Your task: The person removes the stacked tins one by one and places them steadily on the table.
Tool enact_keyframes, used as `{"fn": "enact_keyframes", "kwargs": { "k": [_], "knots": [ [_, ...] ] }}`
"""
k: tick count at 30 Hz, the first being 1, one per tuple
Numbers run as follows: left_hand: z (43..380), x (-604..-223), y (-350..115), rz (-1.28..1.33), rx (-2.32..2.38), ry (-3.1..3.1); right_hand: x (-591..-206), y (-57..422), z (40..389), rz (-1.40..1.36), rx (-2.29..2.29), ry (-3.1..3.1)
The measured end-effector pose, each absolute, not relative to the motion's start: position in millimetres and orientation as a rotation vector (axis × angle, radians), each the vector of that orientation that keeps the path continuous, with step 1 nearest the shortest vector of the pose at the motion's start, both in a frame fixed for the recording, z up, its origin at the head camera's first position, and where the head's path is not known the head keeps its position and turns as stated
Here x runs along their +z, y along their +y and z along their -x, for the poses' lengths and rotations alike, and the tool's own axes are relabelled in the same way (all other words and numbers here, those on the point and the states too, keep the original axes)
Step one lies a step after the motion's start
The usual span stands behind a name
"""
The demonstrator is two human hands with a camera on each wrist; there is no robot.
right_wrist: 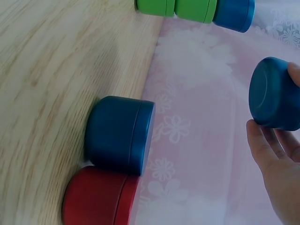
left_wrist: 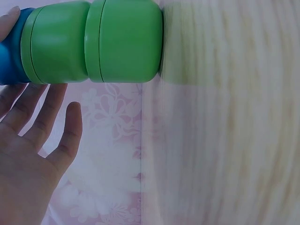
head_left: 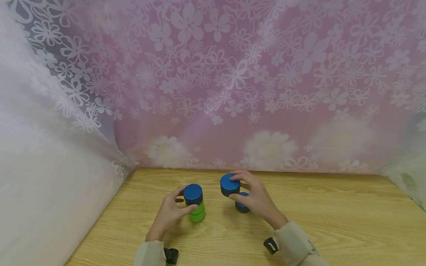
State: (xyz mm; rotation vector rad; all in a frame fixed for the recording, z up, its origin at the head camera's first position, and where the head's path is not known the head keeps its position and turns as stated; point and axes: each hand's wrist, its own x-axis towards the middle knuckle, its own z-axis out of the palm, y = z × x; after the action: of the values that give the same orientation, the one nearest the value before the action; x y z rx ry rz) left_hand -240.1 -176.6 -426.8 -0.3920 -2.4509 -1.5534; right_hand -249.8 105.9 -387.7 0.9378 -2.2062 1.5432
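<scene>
Two green lidded tins, the lower [left_wrist: 129, 42] and the upper [left_wrist: 61, 42], stand stacked on the table with a blue tin [head_left: 193, 194] on top. My left hand [head_left: 167, 215] grips that top blue tin between thumb and fingers. To the right, my right hand [head_left: 259, 198] holds a second blue tin [right_wrist: 272, 93] up in the air, thumb on one side and fingertips on the other. A third blue tin [right_wrist: 119, 133] sits on the table below it, partly covered by the right hand in the head view. Beside this one is a red tin [right_wrist: 98, 199], seen only in the right wrist view.
The wood-grain table [head_left: 332, 214] runs back to a pink flowered curtain [head_left: 213, 92]. A whitish sheet [head_left: 56, 166] hangs along the left side, and another hanging [head_left: 406, 177] borders the right. Each wrist wears a small black device, the right one [head_left: 271, 245] beside the sleeve.
</scene>
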Motion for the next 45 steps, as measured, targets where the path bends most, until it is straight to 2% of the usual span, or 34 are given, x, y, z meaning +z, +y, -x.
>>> {"fn": "enact_keyframes", "kwargs": {
  "k": [45],
  "knots": [
    [239,-428,-178,0.4,-1.575,-2.429,-402,155,245,-0.855,1.425,-2.259]
  ]
}}
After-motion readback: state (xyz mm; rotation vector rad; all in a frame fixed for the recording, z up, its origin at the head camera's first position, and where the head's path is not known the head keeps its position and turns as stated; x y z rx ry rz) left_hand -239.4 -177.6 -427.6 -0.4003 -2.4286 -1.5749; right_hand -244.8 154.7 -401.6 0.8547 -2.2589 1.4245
